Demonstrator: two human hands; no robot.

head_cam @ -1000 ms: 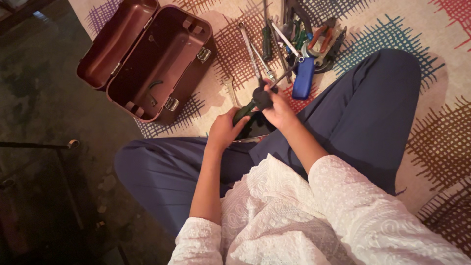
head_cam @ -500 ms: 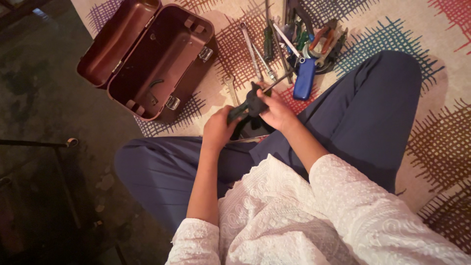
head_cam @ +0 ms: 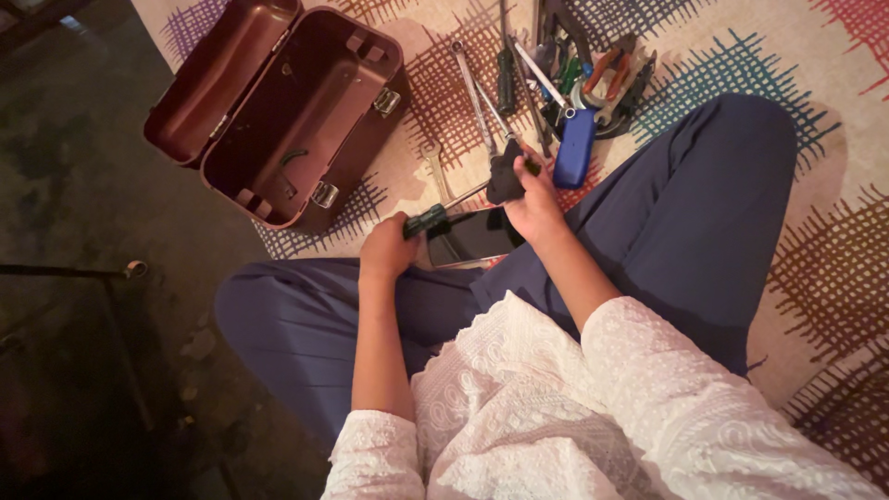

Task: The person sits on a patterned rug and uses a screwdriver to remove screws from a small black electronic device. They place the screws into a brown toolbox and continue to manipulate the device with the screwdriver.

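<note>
At mid-frame, the left hand (head_cam: 387, 248) is clamped on a screwdriver (head_cam: 437, 215) whose shaft slants up-right into the dark cloth (head_cam: 505, 174) pinched by the right hand (head_cam: 535, 206).

Maroon toolbox (head_cam: 278, 111) — blue trousers (head_cam: 685, 213) — cream crosshatched rug (head_cam: 741, 46)

A screwdriver (head_cam: 444, 211) with a dark handle and thin metal shaft slants up over the lap, its shaft tip wrapped in a small dark cloth (head_cam: 506, 176).
</note>
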